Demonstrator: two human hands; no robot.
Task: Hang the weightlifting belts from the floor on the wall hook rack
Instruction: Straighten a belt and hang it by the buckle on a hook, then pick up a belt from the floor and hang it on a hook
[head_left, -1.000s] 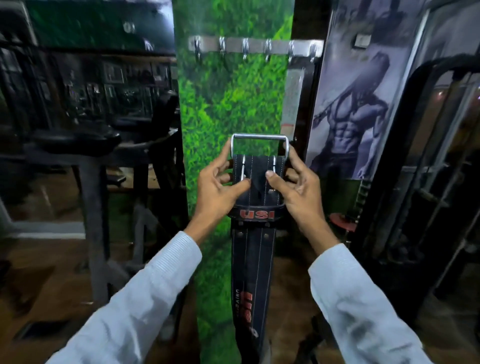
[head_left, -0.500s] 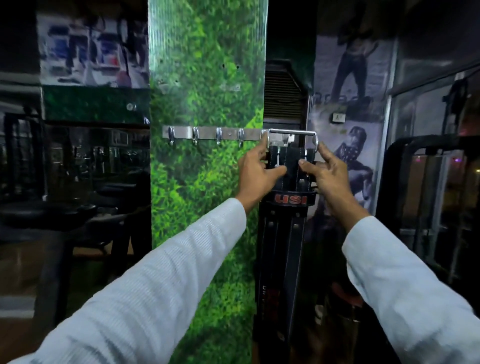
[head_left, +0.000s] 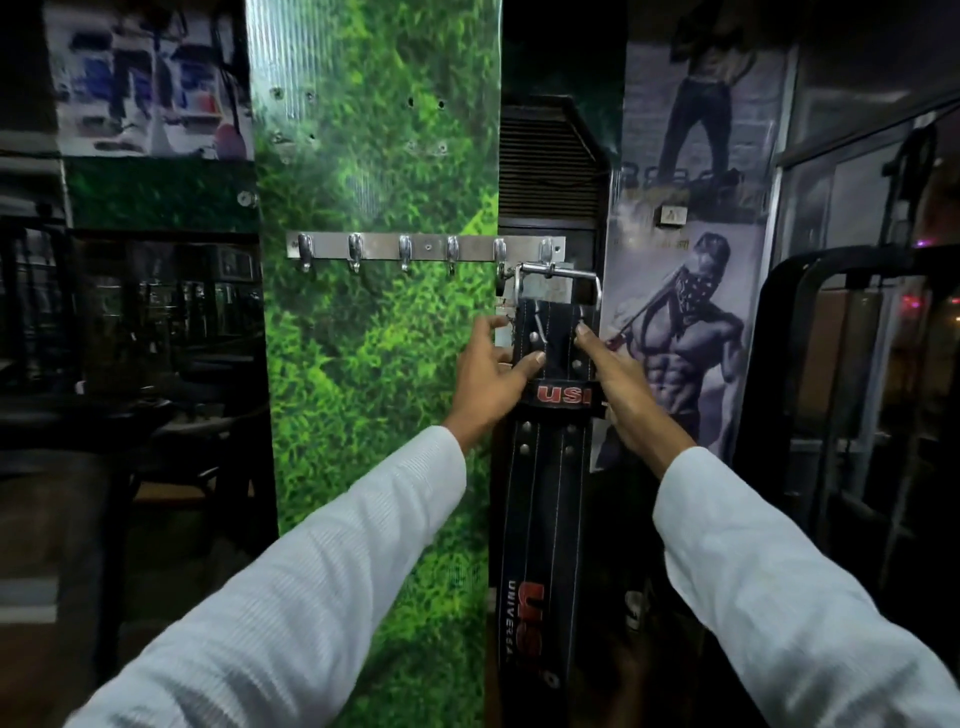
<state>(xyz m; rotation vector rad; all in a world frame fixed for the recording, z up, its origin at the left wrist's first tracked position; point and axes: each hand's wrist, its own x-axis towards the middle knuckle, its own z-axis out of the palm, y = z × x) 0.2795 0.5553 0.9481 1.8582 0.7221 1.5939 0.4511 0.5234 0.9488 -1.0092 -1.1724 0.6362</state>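
Head view: the belt (head_left: 545, 467) hung below the rack (head_left: 426, 247), its buckle (head_left: 561, 275) at the rightmost hooks (head_left: 545, 252). The left hand (head_left: 493, 379) and right hand (head_left: 618, 389) pinched the belt's top. If the buckle sat only on a hook tip, letting go could drop it.

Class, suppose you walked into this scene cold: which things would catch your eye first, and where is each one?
First, the bright green grass-print panel down the middle, with a steel hook rack across it. Next, the black belt hanging at the rack's right end, its buckle at the last hooks, with the left hand and right hand on either side. On the right wall is a bodybuilder poster.
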